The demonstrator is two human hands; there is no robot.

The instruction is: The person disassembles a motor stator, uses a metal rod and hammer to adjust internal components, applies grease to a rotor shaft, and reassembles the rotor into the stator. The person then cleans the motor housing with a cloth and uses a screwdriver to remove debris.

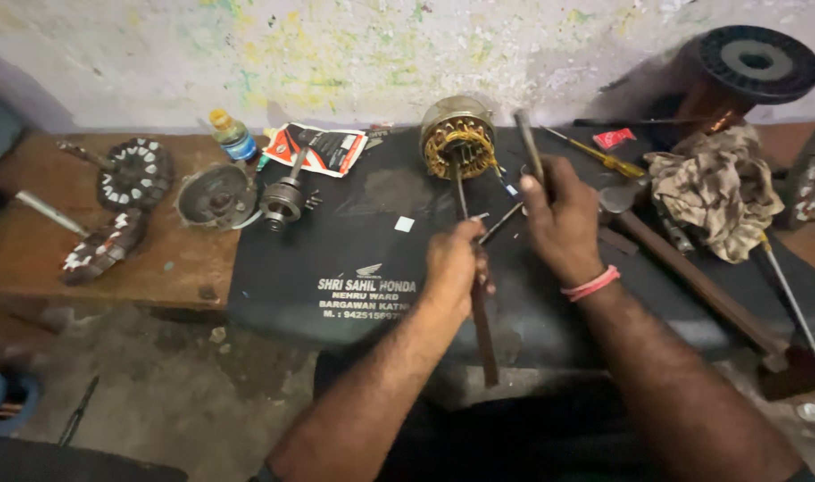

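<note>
Left hand (452,268) is closed around a long flat metal rod (475,295), whose thin upper end reaches up into the stator (459,138). Right hand (561,223) is closed on a dark bar (529,147) that sticks up past the knuckles; a thin tool (501,223) runs from under this hand toward the left hand. Pink band (591,284) on the right wrist.

Stator sits just ahead of both hands, above and between them, on a black mat (336,259) over the desk (86,268). It is round, with copper-yellow windings around a dark core and a shiny metal shell behind; it looks tilted to face the camera.

Right of the right hand: screwdriver (599,156), crumpled rag (715,192), hammer (693,281), copper wire spool (751,67). Left of the left hand, well apart: rotor shaft (284,196), round cover (216,196), small bottle (232,136), two more wound stators (135,174).
</note>
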